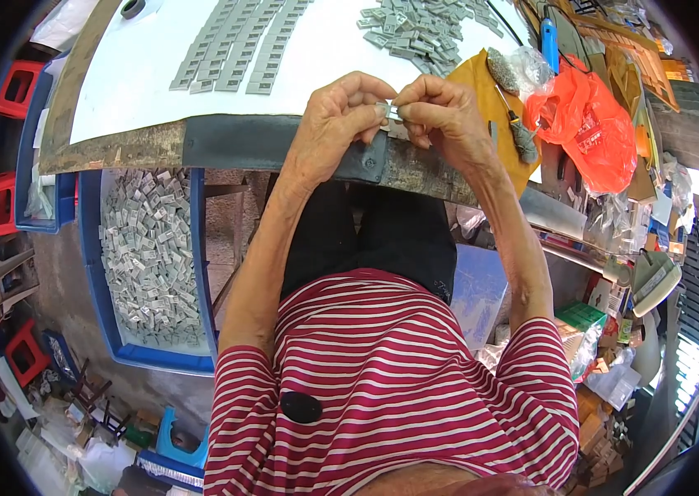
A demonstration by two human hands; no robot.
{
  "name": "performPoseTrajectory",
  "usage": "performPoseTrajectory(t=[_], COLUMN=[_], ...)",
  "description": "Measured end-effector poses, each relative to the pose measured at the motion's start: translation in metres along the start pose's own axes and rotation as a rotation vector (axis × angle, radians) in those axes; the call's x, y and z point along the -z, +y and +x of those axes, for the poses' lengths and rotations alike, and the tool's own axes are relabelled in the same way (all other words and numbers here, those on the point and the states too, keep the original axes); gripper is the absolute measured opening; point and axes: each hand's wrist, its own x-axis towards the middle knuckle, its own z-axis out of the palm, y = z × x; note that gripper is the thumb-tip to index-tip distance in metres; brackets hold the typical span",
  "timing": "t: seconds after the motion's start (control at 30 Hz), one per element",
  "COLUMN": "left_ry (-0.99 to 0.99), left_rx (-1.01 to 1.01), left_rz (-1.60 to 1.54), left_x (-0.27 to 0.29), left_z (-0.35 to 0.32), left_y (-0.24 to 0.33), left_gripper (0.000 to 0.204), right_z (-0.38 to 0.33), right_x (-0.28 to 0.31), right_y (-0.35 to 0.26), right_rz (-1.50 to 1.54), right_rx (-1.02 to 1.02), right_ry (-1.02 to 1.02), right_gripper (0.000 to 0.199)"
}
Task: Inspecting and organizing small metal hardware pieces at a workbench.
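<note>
Small pale pc is btwn L hand & R hand, both pinching it, at near edge of table. Grey pc rows on table's L half, loose pile R half; blue bin below, L.

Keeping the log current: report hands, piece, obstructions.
Left hand and right hand pinching small grey piece. Held at near table edge. Grey pile beyond, nothing visibly blocking hands.

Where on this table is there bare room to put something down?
On the white sheet: a wide patch between the wooden edge and the gray rows, and another between those rows and the gray pile, beyond the left hand. The right side is crowded with the yellow cloth and red bag.
</note>
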Motion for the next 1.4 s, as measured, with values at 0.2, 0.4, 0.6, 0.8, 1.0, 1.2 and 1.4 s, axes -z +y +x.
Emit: performPoseTrajectory(t=[0.2,0.4,0.6,0.8,1.0,1.2,1.4], left_ry=[0.103,0.138,0.156,0.135,0.119,0.136,0.148], left_rx=[0.005,-0.009,-0.018,-0.022,-0.019,-0.026,-0.031], left_rz=[-0.010,0.007,0.027,0.039,0.077,0.023,0.008], left_x=[-0.004,-0.004,-0.006,-0.005,-0.006,-0.005,-0.007], left_z=[-0.001,0.000,0.000,-0.001,-0.001,-0.001,-0.001], left_y=[0.001,0.001,0.001,-0.001,-0.001,-0.003,-0.003], left_gripper=[0.019,0.017,0.016,0.015,0.015,0.017,0.017], right_z=[-0.005,-0.007,-0.008,-0.007,-0.007,-0.007,-0.006], right_x=[-0.002,-0.006,-0.009,-0.010,-0.009,-0.014,-0.014], right_y=[0.000,0.005,0.007,0.008,0.009,0.005,0.007], right_rz=[0.090,0.112,0.137,0.145,0.105,0.160,0.134], right_rx=[0.000,0.023,0.037,0.043,0.050,0.079,0.084], right_ry=[0.046,0.113,0.144,0.189,0.203,0.207,0.237], right_gripper=[0.012,0.014,0.014,0.013,0.013,0.013,0.013])
